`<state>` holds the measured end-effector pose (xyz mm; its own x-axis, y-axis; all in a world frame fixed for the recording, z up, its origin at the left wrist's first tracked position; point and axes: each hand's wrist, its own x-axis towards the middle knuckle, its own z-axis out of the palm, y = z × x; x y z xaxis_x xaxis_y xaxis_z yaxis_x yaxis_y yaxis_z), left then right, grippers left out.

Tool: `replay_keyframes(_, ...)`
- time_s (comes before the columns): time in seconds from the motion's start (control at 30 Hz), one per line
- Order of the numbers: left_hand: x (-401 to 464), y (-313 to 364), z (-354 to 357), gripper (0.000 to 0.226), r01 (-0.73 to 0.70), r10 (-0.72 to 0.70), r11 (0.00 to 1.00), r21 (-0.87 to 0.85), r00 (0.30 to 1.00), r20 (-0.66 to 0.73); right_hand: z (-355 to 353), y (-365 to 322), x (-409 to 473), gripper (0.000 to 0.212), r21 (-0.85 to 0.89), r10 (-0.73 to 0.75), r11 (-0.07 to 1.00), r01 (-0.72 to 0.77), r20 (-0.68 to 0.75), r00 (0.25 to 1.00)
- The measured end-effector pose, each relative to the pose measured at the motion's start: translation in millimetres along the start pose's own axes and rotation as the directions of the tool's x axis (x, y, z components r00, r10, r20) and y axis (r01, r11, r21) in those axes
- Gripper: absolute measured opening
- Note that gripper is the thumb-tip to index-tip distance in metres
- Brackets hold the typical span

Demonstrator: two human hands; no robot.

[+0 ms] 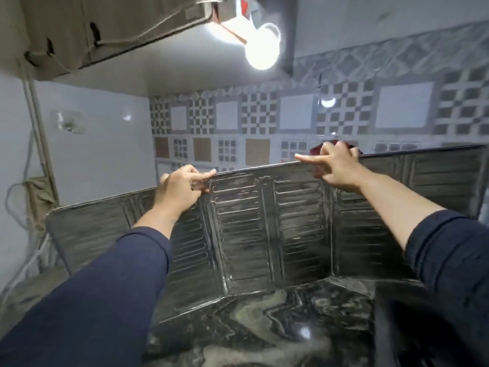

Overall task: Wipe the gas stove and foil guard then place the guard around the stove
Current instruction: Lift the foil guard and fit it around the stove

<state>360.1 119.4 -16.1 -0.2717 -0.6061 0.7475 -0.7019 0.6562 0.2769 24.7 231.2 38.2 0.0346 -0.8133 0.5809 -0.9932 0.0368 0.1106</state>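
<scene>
The foil guard [264, 226], a ribbed silver folding screen, stands upright on the dark marbled counter [251, 321] across the middle of the view. My left hand [180, 192] grips its top edge left of centre. My right hand [336, 165] holds the top edge further right, index finger stretched along the rim, with a dark red cloth [341, 145] bunched under its fingers behind the rim. A black edge at the lower right [428, 327] may be the gas stove; it is blurred.
Patterned wall tiles [264, 123] rise just behind the guard. A lit bulb [262, 53] hangs overhead under a cloth-covered shelf [79, 30]. White wall, cables and a pipe [34, 144] stand at the left.
</scene>
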Motion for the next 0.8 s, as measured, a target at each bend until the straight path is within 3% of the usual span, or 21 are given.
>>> replay_keyframes(0.13,32.0,63.6,64.3,0.037,-0.123,0.121,0.992,-0.032,0.991,-0.052,-15.0,80.8,-21.9,0.059,-0.046,0.094,0.994,-0.095,-0.027,0.995)
replay_keyframes(0.3,73.5,152.3,126.6,0.033,-0.249,0.246,0.945,-0.211,0.968,-0.042,-35.1,174.8,-52.4,0.053,-0.111,0.219,0.969,-0.222,-0.042,0.975)
replay_keyframes(0.43,100.5,208.2,187.5,0.039,-0.383,0.380,0.917,-0.111,0.924,-0.051,-38.1,245.9,-79.8,0.053,-0.194,0.288,0.937,-0.291,-0.045,0.957)
replay_keyframes(0.8,84.7,310.0,340.8,0.039,-0.466,0.497,0.846,-0.260,0.865,0.066,24.6,370.4,-192.4,0.058,-0.154,0.421,0.896,-0.416,-0.002,0.907)
